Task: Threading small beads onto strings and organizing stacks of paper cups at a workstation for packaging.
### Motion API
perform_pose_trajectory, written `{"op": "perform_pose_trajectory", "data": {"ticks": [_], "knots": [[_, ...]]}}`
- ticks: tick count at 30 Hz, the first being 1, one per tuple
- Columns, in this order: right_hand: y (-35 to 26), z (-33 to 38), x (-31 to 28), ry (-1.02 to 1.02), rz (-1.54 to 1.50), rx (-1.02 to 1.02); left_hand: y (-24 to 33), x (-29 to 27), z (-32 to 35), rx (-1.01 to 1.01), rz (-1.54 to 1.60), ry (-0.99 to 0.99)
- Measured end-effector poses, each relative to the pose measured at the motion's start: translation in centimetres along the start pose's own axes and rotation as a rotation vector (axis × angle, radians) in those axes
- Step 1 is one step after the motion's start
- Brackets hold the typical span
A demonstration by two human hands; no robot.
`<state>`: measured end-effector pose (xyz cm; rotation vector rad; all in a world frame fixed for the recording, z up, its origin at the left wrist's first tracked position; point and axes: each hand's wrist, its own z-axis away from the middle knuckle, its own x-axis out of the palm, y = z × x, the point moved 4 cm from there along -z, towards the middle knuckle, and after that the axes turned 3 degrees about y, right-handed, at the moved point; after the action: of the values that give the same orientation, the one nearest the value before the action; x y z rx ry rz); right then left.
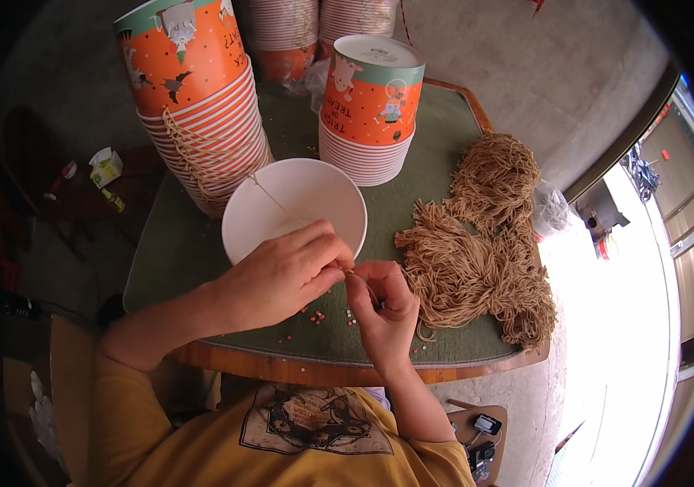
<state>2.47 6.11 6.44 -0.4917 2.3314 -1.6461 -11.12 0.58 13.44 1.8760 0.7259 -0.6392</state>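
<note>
A white paper bucket (pixel 335 183) stands mouth up on the table in front of me. One end of a tan cord (pixel 270 195) meets its far rim, and the cord runs across the mouth toward my hands. My left hand (pixel 286 264) is over the bucket's near side, fingers pinched on the cord. Close against its fingertips, my right hand (pixel 383 312) is also closed in a pinch on the cord. The exact spot between the fingertips is mostly hidden. To the right lie bundles of loose tan cords (pixel 477 268).
On the left leans a tall stack of orange buckets (pixel 180 81) with cords draped over it. A shorter upside-down stack (pixel 375 105) stands behind the bucket. Small coloured bits (pixel 312 315) lie scattered on the green-topped table (pixel 176 252). More wrapped stacks (pixel 286 32) are at the back.
</note>
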Motion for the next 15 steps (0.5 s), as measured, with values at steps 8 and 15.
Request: {"op": "perform_pose_trajectory", "data": {"ticks": [8,15], "knots": [[0.0,0.2,0.2,0.002,0.070,-0.017,0.9,0.3,0.2,0.177,-0.307,0.106],[-0.1,0.3,0.4,0.012,0.070,-0.013,0.5,0.5,0.8,0.097,-0.159,0.192]]}}
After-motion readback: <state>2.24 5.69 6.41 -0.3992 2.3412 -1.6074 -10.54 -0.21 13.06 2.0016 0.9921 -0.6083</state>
